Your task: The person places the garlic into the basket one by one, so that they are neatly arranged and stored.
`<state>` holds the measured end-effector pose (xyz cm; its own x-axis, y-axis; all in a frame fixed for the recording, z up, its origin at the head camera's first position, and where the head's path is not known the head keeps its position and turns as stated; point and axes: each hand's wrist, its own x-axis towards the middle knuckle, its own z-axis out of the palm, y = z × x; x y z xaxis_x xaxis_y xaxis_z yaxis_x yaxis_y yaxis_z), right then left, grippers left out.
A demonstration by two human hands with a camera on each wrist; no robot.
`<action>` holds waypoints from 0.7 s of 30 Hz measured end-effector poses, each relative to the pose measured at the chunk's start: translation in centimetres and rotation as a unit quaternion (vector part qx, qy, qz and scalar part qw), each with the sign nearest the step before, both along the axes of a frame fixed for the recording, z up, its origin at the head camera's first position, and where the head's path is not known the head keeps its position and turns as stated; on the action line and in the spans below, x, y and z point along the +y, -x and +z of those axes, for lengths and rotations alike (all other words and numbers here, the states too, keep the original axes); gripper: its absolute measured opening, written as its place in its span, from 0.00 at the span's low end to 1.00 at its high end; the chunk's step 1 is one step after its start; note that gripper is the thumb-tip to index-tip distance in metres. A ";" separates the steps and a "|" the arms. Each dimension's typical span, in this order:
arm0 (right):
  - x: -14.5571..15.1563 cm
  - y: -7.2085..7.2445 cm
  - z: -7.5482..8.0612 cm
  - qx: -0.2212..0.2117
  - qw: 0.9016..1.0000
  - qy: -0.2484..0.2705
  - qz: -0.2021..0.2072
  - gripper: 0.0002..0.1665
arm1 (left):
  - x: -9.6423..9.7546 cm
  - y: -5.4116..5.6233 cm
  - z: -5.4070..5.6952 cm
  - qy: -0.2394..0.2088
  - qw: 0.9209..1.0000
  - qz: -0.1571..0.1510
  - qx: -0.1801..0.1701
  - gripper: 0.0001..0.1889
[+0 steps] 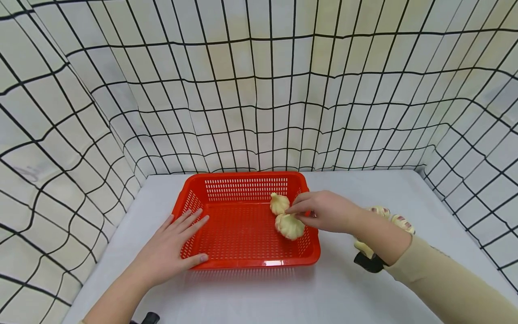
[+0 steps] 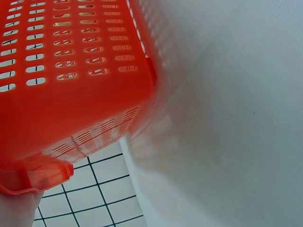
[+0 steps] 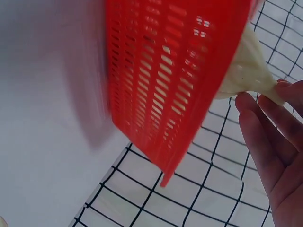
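Observation:
A red perforated plastic basket sits on the white table. My left hand rests on its left end, fingers straight and spread over the rim, thumb on the near edge. At the right end, my right hand reaches over the rim and pinches the stem of a pale garlic bulb inside the basket. Its stem shows between thumb and fingertips in the right wrist view. Just behind it lies a second garlic bulb, in the basket's right part.
More garlic bulbs lie on the table to the right, partly hidden by my right forearm. Black wire mesh over white cloth encloses the back and both sides. A black wrist device is on the right arm.

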<state>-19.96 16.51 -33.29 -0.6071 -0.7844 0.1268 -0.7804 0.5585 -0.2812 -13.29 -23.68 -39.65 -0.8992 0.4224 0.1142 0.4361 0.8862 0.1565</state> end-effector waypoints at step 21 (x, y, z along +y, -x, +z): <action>-1.7 -0.8 -2.5 -0.043 0.994 -0.101 0.001 0.14 | 0.1 0.0 0.0 -0.005 1.000 -0.001 0.003 0.46</action>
<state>-19.16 14.78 -35.80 -0.6069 -0.7902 -0.0854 -0.7598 0.6083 -0.2295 -13.29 -23.60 -39.61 -0.8976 0.4227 0.1248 0.4388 0.8838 0.1626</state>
